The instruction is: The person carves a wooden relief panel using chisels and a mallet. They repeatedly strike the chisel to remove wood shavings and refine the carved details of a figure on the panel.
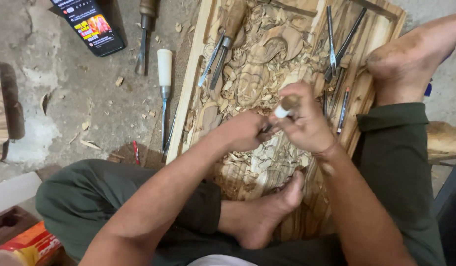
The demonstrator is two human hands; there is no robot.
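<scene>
A carved wooden panel lies on the floor, covered with wood chips, a carved face near its middle. My right hand is shut on a chisel by its wooden handle with a white ferrule. My left hand grips the chisel's metal shaft low down, pressed against the carving. Both my bare feet rest on the panel, one at its near end, the other at the right edge.
Several loose chisels lie on the panel and along its right border. A white-handled chisel and another tool lie on the concrete floor. A phone sits at top left. Wood pieces stand at far left.
</scene>
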